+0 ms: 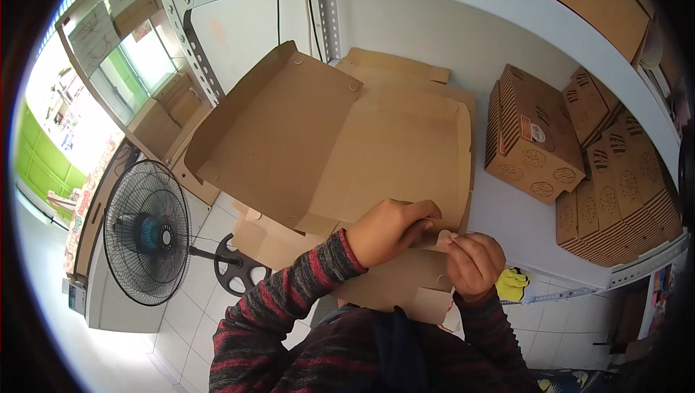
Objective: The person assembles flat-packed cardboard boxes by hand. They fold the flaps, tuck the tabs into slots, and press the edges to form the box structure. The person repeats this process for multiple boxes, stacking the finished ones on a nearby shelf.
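A large brown cardboard box [275, 139] lies unfolded on the shelf in front of me, some of its side walls raised and its front flap hanging toward my body. My left hand [394, 232] is closed at the box's near right corner, thumb and fingers pinching a cardboard edge. Just to its right, my right hand [474, 264] pinches a small cardboard tab of the same corner between thumb and fingertips. The fingers partly hide the fold between my hands.
Printed brown boxes [536, 136] stand on the light shelf [510, 226] at the right, several more beside them. A black standing fan [148, 233] is at the left. Grey metal posts [192, 52] frame the shelf. A yellow item [512, 284] shows below the shelf's front edge.
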A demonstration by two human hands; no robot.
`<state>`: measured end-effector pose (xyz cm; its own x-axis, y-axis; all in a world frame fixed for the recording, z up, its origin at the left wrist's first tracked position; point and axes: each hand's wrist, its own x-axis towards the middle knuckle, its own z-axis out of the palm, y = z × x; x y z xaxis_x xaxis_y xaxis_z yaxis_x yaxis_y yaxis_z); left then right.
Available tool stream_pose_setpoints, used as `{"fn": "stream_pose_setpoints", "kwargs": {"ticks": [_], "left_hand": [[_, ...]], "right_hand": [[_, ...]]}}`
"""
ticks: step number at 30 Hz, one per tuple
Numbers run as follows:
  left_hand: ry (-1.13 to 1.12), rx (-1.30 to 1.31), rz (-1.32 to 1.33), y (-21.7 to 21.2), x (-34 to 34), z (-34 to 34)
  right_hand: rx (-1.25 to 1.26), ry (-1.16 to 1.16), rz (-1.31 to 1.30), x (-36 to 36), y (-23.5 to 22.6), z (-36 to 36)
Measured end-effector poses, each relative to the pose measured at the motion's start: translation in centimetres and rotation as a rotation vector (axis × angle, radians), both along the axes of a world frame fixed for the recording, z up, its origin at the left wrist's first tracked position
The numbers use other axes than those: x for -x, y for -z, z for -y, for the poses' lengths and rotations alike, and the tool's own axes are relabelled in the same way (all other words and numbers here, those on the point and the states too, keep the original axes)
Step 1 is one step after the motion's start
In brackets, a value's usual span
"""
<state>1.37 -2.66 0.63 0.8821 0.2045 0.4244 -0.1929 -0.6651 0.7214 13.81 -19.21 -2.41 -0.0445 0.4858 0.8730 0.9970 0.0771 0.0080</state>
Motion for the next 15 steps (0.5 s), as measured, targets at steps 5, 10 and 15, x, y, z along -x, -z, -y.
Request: {"fn": "stream_pose_setpoints", "kwargs": {"ticks": [5, 10, 15], "left_hand": [[0.052, -0.032, -0.005, -0.17, 0.12, -0.09], [0.061, -0.124, 0.02, 0.06, 0.05, -0.13], [0.096, -0.131, -0.029, -0.11, -0.07, -0.28]], "right_hand": [[-0.011, 0.004, -0.008, 0.0, -0.18, -0.19], [-0.022, 0.004, -0.024, -0.15, 0.24, -0.33], [-0.006, -0.01, -0.083, -0.22, 0.35, -0.46]]}}
